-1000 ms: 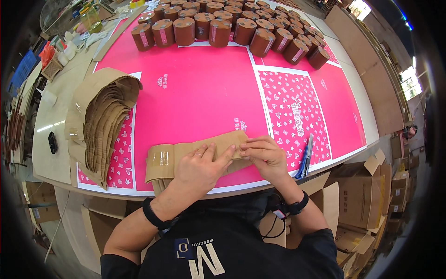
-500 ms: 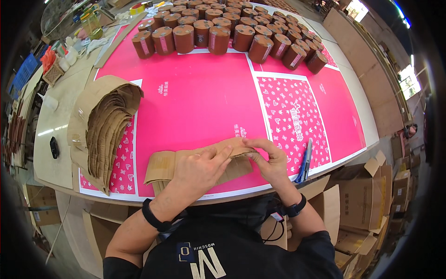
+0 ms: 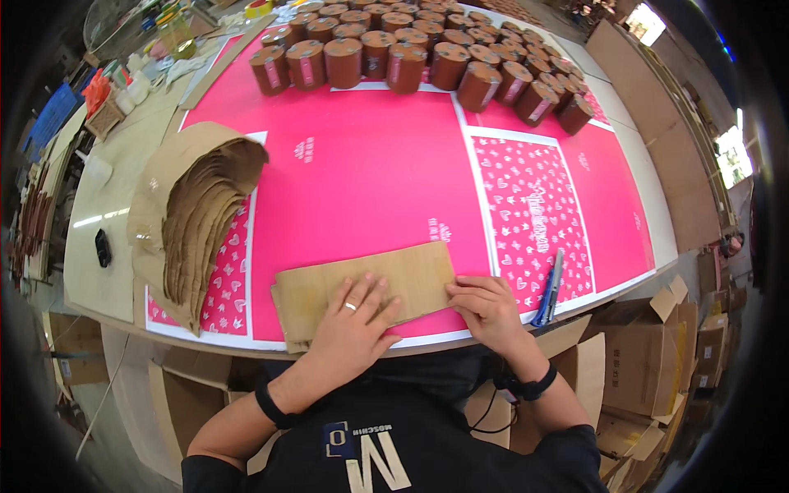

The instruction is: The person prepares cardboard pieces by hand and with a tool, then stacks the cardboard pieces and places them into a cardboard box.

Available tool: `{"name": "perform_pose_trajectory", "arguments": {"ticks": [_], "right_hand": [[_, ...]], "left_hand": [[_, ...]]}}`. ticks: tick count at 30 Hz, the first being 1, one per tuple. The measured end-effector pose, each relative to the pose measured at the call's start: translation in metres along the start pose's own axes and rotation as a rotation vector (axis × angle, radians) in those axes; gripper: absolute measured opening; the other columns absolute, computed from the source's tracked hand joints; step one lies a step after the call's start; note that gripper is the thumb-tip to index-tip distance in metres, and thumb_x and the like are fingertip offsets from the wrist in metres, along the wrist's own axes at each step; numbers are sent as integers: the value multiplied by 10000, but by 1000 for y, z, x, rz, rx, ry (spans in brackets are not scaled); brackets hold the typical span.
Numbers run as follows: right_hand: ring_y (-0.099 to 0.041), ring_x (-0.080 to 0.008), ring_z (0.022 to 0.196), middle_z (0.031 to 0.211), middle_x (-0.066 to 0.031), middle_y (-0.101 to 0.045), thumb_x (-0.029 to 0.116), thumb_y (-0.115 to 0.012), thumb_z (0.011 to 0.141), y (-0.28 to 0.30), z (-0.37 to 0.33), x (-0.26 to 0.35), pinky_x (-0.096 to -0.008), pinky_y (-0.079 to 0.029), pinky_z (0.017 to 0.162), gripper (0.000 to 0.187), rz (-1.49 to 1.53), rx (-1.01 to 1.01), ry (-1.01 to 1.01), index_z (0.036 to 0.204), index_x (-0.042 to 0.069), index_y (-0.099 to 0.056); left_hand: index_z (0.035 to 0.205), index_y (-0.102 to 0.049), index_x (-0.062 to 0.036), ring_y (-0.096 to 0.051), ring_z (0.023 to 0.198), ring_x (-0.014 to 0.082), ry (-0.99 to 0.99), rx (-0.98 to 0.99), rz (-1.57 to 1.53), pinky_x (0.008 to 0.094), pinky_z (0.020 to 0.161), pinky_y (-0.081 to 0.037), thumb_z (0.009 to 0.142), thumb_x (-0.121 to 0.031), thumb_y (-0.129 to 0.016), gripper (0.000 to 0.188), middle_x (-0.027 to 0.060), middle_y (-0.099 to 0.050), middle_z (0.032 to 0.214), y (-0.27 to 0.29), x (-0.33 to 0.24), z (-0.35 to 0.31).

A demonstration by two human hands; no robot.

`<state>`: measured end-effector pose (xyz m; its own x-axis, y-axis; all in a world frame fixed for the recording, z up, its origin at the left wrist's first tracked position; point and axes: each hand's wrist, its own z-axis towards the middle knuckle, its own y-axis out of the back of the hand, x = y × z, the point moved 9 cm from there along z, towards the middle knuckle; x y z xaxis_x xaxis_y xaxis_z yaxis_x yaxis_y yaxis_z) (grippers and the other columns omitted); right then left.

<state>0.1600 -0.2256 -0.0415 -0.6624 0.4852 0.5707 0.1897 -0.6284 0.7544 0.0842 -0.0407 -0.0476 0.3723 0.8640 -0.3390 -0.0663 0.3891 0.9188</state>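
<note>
Both hands are mine: my left hand (image 3: 352, 319) lies flat, fingers slightly spread, on a rectangular tan cardboard stack (image 3: 411, 267) near the edge of the pale counter (image 3: 119, 283); my right hand (image 3: 486, 311) has narrowed fingers at its right end, gripping or not I cannot tell. Rightward lies a slim blue box cutter (image 3: 546, 302); leftward, a curved brown cardboard bundle (image 3: 153, 197); farthest, reddish-brown cylinders (image 3: 406, 69).

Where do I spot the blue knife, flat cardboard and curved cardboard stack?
Blue knife (image 3: 548, 294): head view, handle.
Flat cardboard (image 3: 417, 279): head view, bare top face.
Curved cardboard stack (image 3: 194, 232): head view, layered edges.
</note>
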Motion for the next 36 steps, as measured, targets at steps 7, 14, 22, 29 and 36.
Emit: {"name": "perform_pose_trajectory", "arguments": {"ticks": [7,14,22,29,36], "right_hand": [[-526,-362,1316,1416,-160,-586,282,-739,876,-31,57,60,-509,-390,1079,415,-350,140,124,1258,126,-688],[-347,-389,1482,1592,-205,-394,649,-533,928,-100,70,59,-597,-188,1214,726,-473,267,179,1502,205,-522],[-431,-365,1418,1513,-198,-483,532,-597,930,-95,75,55,-567,-242,1200,675,-528,190,103,1464,123,-542],[-504,-342,1295,1365,-181,-569,395,-641,925,-90,70,64,-528,-315,1164,554,-473,134,219,1378,82,-587],[-542,-335,1165,1176,-165,-581,501,-690,884,-82,75,65,-506,-375,1039,648,-330,261,234,1369,82,-597]], "left_hand": [[1393,-581,-64,-381,1469,385,7,-18,107,644,1191,-216,911,-356,-701,577,183,-488,1513,-22,-3,-17],[1446,-520,-52,-367,1469,379,164,-51,54,670,1182,-214,864,-439,-720,727,188,-483,1507,-5,9,-55],[1464,-516,-70,-415,1451,329,271,-2,113,614,1212,-206,875,-495,-700,749,179,-503,1503,16,37,-91],[1484,-497,-69,-453,1392,371,345,173,-5,564,1109,-348,861,-435,-757,769,217,-493,1492,37,64,-40],[1432,-501,-26,-505,1234,416,371,284,98,557,1032,-396,681,-526,-872,976,233,-537,1239,33,73,-19]]}}
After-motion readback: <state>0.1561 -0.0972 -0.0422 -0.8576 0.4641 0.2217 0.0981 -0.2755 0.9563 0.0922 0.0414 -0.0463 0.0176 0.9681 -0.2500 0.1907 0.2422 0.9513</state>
